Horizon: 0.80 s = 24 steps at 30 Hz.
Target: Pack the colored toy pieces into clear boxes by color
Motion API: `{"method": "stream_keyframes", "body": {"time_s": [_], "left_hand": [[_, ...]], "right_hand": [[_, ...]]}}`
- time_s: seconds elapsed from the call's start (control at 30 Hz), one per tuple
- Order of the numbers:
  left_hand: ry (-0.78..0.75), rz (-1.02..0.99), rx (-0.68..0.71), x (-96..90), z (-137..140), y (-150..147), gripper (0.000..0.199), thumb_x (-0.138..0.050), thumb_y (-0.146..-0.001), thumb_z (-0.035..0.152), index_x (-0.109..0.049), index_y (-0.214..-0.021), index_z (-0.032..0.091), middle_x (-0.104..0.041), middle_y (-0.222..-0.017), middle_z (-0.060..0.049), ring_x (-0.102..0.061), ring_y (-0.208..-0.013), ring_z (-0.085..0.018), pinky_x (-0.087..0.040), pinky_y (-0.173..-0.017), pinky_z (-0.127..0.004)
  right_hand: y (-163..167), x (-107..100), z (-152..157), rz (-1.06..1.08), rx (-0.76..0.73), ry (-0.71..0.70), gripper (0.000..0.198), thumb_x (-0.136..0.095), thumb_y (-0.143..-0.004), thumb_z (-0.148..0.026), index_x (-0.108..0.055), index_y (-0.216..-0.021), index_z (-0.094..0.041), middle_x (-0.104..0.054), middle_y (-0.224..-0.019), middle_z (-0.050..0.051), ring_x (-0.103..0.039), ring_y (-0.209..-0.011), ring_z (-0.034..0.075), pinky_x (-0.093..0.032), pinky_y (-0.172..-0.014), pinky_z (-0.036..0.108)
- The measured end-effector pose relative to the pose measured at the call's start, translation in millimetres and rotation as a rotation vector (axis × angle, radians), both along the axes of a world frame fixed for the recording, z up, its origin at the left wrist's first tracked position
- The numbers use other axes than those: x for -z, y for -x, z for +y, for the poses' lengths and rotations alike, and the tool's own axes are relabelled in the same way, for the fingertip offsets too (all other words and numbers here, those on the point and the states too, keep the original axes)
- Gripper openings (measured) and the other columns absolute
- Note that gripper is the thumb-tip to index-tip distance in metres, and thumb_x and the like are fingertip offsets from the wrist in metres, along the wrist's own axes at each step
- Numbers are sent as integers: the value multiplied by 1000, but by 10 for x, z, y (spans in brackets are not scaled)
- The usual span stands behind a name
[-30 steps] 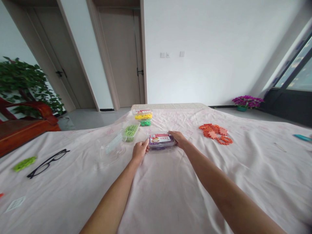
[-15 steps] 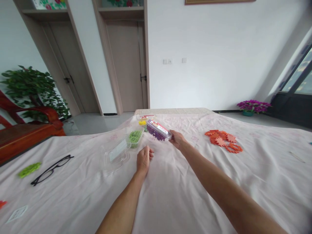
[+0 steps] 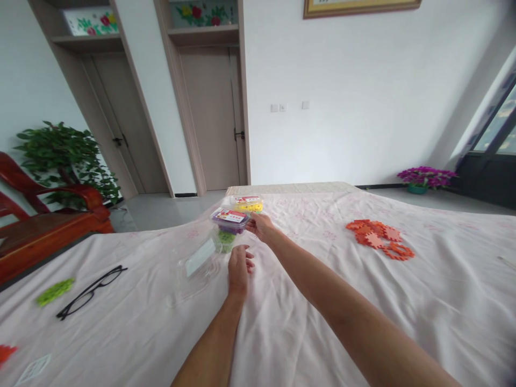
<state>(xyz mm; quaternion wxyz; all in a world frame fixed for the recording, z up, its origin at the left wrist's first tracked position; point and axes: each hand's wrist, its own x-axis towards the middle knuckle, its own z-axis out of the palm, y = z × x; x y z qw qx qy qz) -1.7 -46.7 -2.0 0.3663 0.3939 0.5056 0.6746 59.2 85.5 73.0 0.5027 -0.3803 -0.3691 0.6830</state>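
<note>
My right hand (image 3: 261, 227) grips the right end of a clear lidded plastic box (image 3: 230, 216) with purple pieces inside and a red and white label on its lid. The box hangs over an open box of green pieces (image 3: 226, 239) and partly hides it. Just behind stands another clear box (image 3: 248, 203), holding yellow pieces. My left hand (image 3: 239, 267) rests on the cloth beside the green box, fingers loosely curled and slightly apart, with nothing in it. To its left lies the green box's clear lid (image 3: 197, 263), folded open.
Orange notched foam pieces (image 3: 373, 236) lie in a pile on the right of the cloth-covered table (image 3: 306, 312). On the left are black glasses (image 3: 91, 290), a light green piece (image 3: 55, 291), a red-orange piece (image 3: 5, 352) and a small printed paper (image 3: 34, 368).
My right hand has carried the purple box leftward, from a tilted hold to nearly level over the green box. The fingers of my left hand have loosened. The view has tipped up slightly.
</note>
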Motion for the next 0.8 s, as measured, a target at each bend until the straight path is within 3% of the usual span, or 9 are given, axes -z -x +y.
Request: {"method": "stream_keyframes", "body": {"time_s": [0.13,0.23,0.33,0.47,0.53,0.6,0.63,0.73,0.8], "left_hand": [[-46,92,1,-25,-68,-38,43,-37,-91,52,-60,-86,16,-56,-67,-1,-51,-55,-10,-40,-48,-20],[-145,292,-20,-58,-172,-73,42,-33,-94,45,-60,-76,18,-54,-62,0,-53,-58,-12,-44,-57,-23],[-288,547,-148,-178,-252,-4,34,-35,-95,36,-62,-81,20,-60,-71,-2,-57,-68,-15,-46,-68,-27],[-492,852,-452,-556,-274,352,23,-44,-90,31,-64,-91,18,-66,-89,-8,-60,-88,-21,-43,-87,-35],[-387,914,-684,-772,-285,615,26,-47,-88,30,-62,-104,16,-65,-105,-12,-57,-102,-25,-38,-97,-40],[-132,960,-837,-924,-315,897,39,-48,-85,30,-56,-121,18,-59,-122,-13,-49,-117,-29,-33,-103,-45],[48,978,-869,-963,-334,1039,45,-48,-85,32,-51,-129,22,-53,-131,-13,-44,-124,-31,-32,-103,-47],[528,1008,-763,-921,-375,1456,59,-52,-79,44,-46,-135,26,-32,-147,-17,-33,-130,-43,-36,-95,-56],[734,1018,-568,-800,-369,1723,70,-52,-76,48,-39,-141,25,-41,-139,-22,-47,-118,-45,-42,-85,-57]], "right_hand": [[-145,58,11,-90,0,-2,12,-49,-92,-23,-55,-87,-14,-60,-67,2,-60,-57,10,-57,-59,24],[-440,160,-6,-210,34,-8,8,-55,-88,-20,-58,-90,-14,-63,-75,4,-61,-58,10,-56,-58,25],[-872,291,-46,-360,89,-7,12,-56,-82,-12,-62,-92,-12,-64,-78,6,-59,-57,10,-54,-58,25],[-1591,470,-163,-582,226,-32,22,-54,-78,-10,-64,-98,-12,-66,-81,6,-58,-59,10,-51,-64,26],[-1953,569,-242,-682,271,-81,23,-54,-76,-10,-67,-95,-14,-67,-82,6,-61,-69,13,-49,-72,27],[-2252,675,-308,-778,293,-168,22,-55,-74,-11,-70,-89,-16,-69,-85,5,-62,-84,16,-45,-83,27],[-2364,728,-329,-947,289,-308,22,-54,-76,-13,-70,-90,-17,-69,-84,5,-62,-86,18,-44,-85,28],[-2521,851,-345,-1269,255,-568,26,-49,-81,-16,-70,-96,-17,-70,-95,7,-61,-94,19,-40,-89,28],[-2516,889,-336,-1374,235,-611,28,-47,-83,-15,-69,-99,-17,-68,-103,8,-59,-99,18,-39,-90,27]]}}
